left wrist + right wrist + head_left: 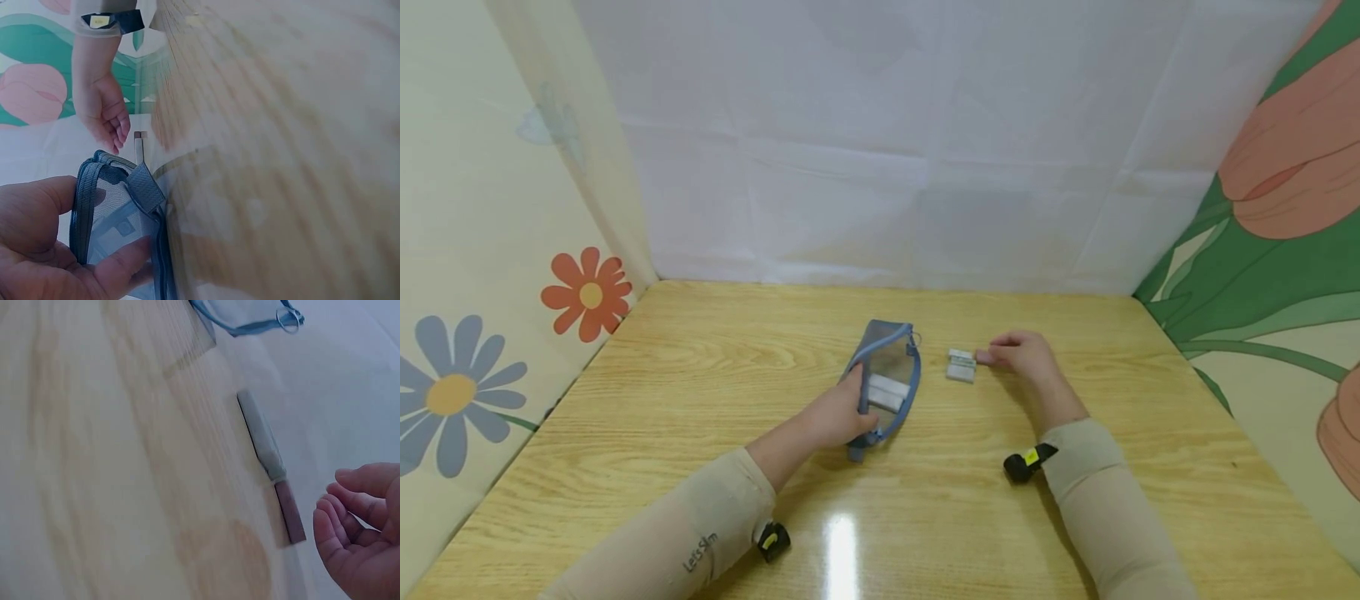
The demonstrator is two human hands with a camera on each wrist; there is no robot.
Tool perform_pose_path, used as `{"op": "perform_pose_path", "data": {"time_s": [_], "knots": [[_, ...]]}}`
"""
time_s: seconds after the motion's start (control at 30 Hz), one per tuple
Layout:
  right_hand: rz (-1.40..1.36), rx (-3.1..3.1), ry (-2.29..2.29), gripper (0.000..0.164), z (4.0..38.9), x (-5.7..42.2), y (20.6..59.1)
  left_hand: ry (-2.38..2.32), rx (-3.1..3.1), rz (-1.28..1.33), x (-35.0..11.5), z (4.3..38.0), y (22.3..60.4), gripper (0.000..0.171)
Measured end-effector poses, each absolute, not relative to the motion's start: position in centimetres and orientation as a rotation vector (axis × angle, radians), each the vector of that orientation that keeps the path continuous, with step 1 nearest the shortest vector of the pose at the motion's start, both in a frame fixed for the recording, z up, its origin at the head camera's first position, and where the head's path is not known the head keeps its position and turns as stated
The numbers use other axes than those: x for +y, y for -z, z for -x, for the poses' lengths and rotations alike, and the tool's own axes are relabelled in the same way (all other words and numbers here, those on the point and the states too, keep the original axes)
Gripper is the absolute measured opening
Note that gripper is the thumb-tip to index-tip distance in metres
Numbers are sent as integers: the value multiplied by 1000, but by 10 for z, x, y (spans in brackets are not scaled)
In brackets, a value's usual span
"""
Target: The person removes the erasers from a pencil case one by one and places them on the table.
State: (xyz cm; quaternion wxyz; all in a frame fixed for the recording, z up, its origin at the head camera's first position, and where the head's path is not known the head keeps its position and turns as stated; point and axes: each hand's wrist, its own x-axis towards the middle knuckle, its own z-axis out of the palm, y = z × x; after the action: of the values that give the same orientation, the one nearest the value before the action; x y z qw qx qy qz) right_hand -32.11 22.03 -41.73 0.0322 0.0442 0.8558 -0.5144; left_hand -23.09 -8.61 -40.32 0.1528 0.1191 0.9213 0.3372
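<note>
My left hand (838, 412) grips the near side of a blue mesh zip pouch (880, 333), whose zipped mouth gapes. In the left wrist view, the thumb and fingers spread around the pouch's zipper edge (83, 206). A pale grey-white block (887, 392) lies inside it. Right of the pouch, small flat grey pieces (961, 371) rest on the table, with a small reddish-brown piece (290, 512) against their right end. My right hand (1026, 358) is beside that brown piece, its fingers loosely bent with nothing between them in the right wrist view.
Everything lies on a wood-grain table (700, 358). A white cloth (850, 167) hangs along its back edge, and flower-printed panels (1285, 250) stand at both sides. A small metal ring (288, 320) hangs at the pouch's far corner.
</note>
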Motion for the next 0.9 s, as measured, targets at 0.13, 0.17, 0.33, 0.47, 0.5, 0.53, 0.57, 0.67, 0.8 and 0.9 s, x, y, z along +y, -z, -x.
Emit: {"op": "perform_pose_path", "data": {"time_s": [0.13,0.17,0.33,0.47,0.5,0.53,0.57,0.67,0.8,0.9], "knots": [[-22,2617,1618,31,320,209,414,-968,2649,-350,-86,231,404,90],[10,2616,1614,30,320,206,413,-967,2649,-351,-86,231,403,90],[112,2622,1566,25,316,191,409,-971,2658,-363,-86,231,403,90],[148,2660,1489,23,313,180,406,-973,2665,-372,-86,231,404,91],[168,2670,1465,24,312,177,406,-971,2665,-373,-86,232,404,90],[181,2669,1454,25,312,175,406,-970,2664,-373,-86,232,404,90],[188,2671,1441,25,311,172,406,-970,2661,-371,-87,232,405,90],[231,2668,1401,26,310,166,406,-971,2656,-371,-87,232,405,90],[264,2642,1406,25,308,158,407,-981,2655,-375,-87,232,405,90],[276,2598,1441,26,307,152,407,-982,2664,-378,-86,232,404,90]]}}
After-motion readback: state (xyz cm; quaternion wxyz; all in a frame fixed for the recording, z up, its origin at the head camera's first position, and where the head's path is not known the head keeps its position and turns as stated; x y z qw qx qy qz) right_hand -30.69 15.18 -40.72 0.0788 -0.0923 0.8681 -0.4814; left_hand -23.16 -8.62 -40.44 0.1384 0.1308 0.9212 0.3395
